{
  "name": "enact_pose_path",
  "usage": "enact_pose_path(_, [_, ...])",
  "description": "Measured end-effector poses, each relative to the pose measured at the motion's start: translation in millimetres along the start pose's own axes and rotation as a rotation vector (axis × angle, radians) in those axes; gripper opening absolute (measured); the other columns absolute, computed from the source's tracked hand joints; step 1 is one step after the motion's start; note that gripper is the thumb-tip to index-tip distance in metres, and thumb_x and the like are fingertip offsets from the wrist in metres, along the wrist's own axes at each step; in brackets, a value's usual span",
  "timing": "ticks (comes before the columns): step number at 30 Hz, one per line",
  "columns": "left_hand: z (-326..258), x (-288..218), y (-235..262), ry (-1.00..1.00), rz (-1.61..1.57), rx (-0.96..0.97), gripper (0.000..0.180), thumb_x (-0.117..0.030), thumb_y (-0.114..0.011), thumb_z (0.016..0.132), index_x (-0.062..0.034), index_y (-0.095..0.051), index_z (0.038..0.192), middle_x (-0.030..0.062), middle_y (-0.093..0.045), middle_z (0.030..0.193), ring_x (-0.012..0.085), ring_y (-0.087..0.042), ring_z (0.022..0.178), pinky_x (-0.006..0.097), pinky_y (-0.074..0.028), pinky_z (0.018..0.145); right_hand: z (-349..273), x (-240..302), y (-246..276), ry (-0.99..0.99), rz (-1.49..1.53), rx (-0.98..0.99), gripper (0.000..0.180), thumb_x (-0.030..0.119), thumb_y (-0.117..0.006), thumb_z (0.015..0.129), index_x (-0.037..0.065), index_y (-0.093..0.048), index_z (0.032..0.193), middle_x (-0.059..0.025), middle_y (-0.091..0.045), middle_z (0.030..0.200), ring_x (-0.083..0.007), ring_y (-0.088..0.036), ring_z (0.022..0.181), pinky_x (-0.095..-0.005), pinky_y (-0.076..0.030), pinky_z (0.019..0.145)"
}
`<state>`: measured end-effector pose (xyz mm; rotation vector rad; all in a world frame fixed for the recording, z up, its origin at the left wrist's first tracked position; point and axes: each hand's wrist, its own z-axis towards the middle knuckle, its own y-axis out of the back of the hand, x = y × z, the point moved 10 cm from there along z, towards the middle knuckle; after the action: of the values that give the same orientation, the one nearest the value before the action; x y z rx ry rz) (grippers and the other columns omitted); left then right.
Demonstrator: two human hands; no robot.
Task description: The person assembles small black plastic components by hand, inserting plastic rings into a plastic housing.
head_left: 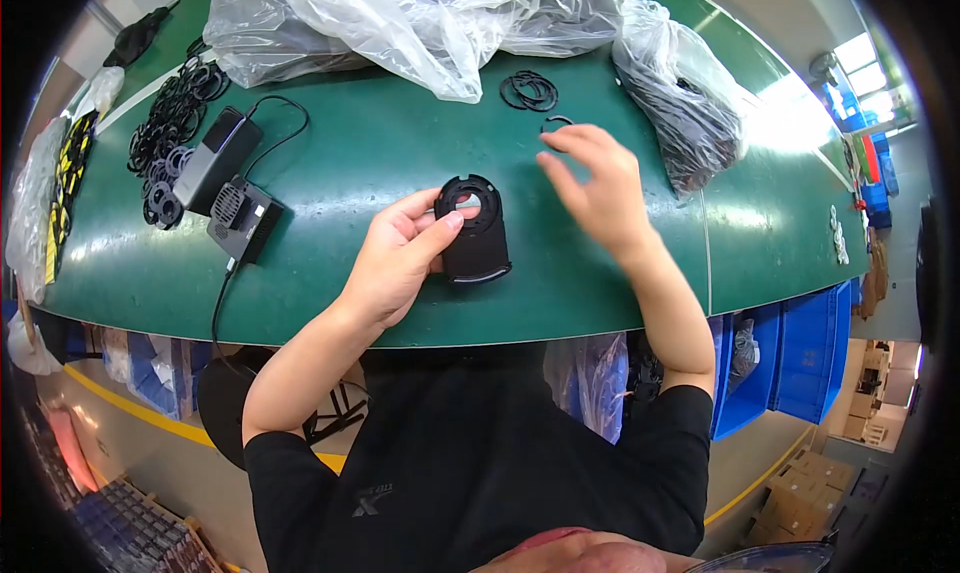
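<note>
Black plastic part (474, 231) with a round hole near its top sits in the middle of the green table (390, 153), close to the person's body. The left hand (395, 258) holds it by its left edge, with the thumb pressed on the front near the hole and the other fingers curled behind it. The part stands tilted up a little off the table.

The right hand (595, 188) floats just to the right of the part and is not touching it. Its fingers are spread and bent, and the thumb and first finger are close together near a thin black ring (557, 123). I cannot tell if the fingertips pinch the ring or only reach near it.

A small pile of black rings (528, 91) lies on the table just past that hand. A clear bag full of dark rings (680, 103) sits to the right of the pile. A big crumpled clear plastic bag (400, 18) lies along the far side of the table.

On the left, well apart from the hands, a black box with a cord (228, 188) rests on the table. Many more black rings (170, 123) are spread beside it. Blue bins (800, 353) stand under the table on the right.
</note>
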<state>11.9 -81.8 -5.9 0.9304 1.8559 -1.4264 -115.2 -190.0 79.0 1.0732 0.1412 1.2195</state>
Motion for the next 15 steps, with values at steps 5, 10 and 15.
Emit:
enact_pose_path(5, [-1,-2,-4,0.041,-0.017,0.027,0.029,-0.015,-0.049,0.094,0.0006,-0.051,0.119,0.0078,-0.063,0.104,0.0133,-0.063,0.088,0.031,-0.054,0.077,-10,-46,-12,-0.118,-0.227,0.069,0.012,0.011,-0.066,0.076,0.001,-0.067,0.084,-0.0110,-0.060,0.086,-0.0288,-0.058,0.085,-0.0376,-0.048,0.076])
enact_pose_path(10, [-2,-2,-6,0.037,-0.036,0.050,0.029,-0.017,-0.044,0.096,-0.0007,-0.052,0.118,0.0067,-0.063,0.105,0.0136,-0.063,0.089,0.032,-0.054,0.077,-9,-29,-17,-0.088,-0.217,0.095,0.010,0.012,-0.065,0.076,0.002,-0.065,0.076,-0.0102,-0.059,0.079,-0.0291,-0.057,0.081,-0.0390,-0.047,0.071])
enact_pose_path(15, [2,-1,-1,0.018,-0.027,-0.005,0.028,-0.015,-0.042,0.097,-0.0007,-0.053,0.118,0.0066,-0.062,0.105,0.0135,-0.063,0.089,0.032,-0.054,0.077,-26,2,-42,-0.136,-0.012,0.286,0.020,0.019,-0.071,0.073,0.001,-0.064,0.077,-0.0119,-0.059,0.079,-0.0304,-0.058,0.077,-0.0383,-0.048,0.070])
